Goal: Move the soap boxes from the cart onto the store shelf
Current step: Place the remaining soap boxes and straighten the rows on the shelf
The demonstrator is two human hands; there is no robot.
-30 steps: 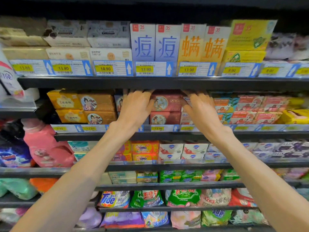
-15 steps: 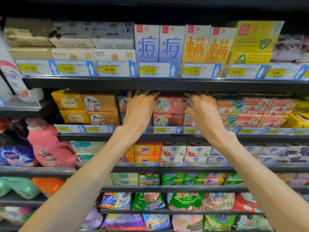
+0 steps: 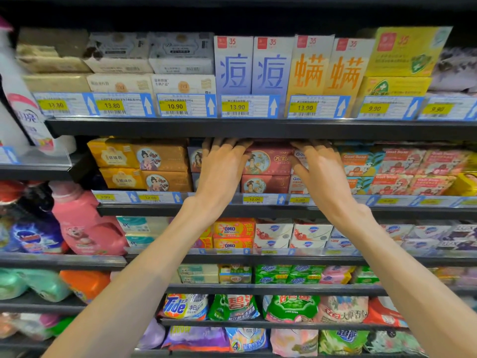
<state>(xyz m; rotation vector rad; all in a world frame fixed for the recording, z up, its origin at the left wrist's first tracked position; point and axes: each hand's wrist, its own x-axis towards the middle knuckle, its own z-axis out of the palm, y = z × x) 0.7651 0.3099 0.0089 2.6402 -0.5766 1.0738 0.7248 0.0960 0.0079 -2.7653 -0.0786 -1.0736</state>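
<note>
Both hands reach into the second shelf point(image 3: 258, 210) from the top. The left hand point(image 3: 219, 171) lies with fingers straight and spread against the boxes there, its fingertips hidden under the shelf above. The right hand point(image 3: 320, 171) does the same just beside it, fingers extended over the white soap boxes. Between the hands sit two stacked red soap boxes point(image 3: 267, 169), touched on either side. Left of the left hand stand brown and yellow boxes point(image 3: 144, 164); right of the right hand, Goat Soap boxes point(image 3: 402, 169). Price tags point(image 3: 254, 198) run along the shelf edge below the wrists.
</note>
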